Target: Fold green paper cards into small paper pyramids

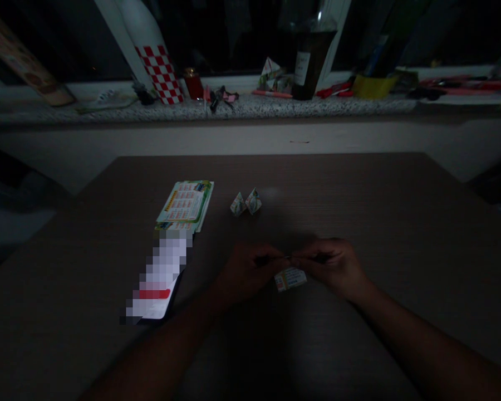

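Observation:
My left hand (246,270) and my right hand (334,264) meet over the middle of the dark table (359,195). Both pinch the top edge of a small printed paper piece (290,277), which hangs down between them. Their fingertips touch at the fold. Beyond the hands stand two small folded paper shapes (245,203), side by side. A stack of printed paper sheets (186,204) lies to the left of them.
A phone with a lit screen (161,278) lies left of my left hand, just below the paper stack. The windowsill behind holds a red-and-white checked cup (161,72), a dark bottle (311,61), a small red jar (193,83) and scattered pens.

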Available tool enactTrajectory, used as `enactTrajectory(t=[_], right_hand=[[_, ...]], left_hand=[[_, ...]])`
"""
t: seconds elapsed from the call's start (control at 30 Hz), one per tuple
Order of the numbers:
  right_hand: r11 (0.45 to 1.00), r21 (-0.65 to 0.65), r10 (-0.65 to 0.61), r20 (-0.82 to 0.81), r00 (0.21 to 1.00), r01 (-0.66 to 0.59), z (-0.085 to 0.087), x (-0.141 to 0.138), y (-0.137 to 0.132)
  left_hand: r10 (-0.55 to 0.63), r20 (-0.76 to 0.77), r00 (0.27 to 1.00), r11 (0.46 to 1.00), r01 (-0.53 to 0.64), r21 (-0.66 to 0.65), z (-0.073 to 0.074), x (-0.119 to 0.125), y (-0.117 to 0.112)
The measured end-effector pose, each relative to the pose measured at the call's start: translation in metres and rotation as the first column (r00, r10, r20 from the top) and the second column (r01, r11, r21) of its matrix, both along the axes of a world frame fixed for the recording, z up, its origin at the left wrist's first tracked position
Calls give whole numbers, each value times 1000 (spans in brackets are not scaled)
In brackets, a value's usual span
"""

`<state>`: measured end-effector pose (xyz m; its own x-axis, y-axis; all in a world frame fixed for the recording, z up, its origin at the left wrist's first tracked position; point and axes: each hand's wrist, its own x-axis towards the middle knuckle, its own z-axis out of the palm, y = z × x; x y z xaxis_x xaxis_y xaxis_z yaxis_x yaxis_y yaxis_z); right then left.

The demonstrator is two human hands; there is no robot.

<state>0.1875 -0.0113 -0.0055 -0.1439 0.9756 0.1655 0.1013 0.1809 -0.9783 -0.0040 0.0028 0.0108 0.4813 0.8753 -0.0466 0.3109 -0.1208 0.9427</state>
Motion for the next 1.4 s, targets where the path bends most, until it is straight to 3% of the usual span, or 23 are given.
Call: enactTrajectory(t=[0.17,0.3,0.4,0.5,0.6,0.73,0.8,0.97,1.1,1.4], right_hand=[[1000,9,-5,-35,999,5,1,-3,-1],[995,-98,-8,-81,997,0,0,-5,1],[979,-202,-1,-142,990,-28,-2,-2,4],[949,-299,16,-261,965,-96,-7,1,6],[901,-375,52,-411,910,-221,-12,0,6],[837,-455,24,-522,852,-303,-10,-7,4],[826,-471,40,-500,865,-310,-9,-8,5],[947,-307,-2,-302,953,-96,-7,2,7],[982,-183,30,-132,991,-54,-3,7,3],[986,-143,86,15,996,-83,-3,0,-2]], left_hand=[[37,58,998,998,-34,-48,0,0,2],[44,88,995,989,-32,-141,-4,0,6],[68,120,990,989,-51,-137,-6,-2,7],[85,201,976,995,-74,-64,-8,-5,7],[-35,248,968,994,8,107,-11,-7,6],[-162,224,961,930,73,360,-12,-5,6],[-133,205,970,942,59,331,-9,-4,6],[59,30,998,997,-61,45,-2,-6,5],[93,35,995,992,-89,-90,-6,-6,6],[54,116,992,992,-40,-121,-11,0,4]])
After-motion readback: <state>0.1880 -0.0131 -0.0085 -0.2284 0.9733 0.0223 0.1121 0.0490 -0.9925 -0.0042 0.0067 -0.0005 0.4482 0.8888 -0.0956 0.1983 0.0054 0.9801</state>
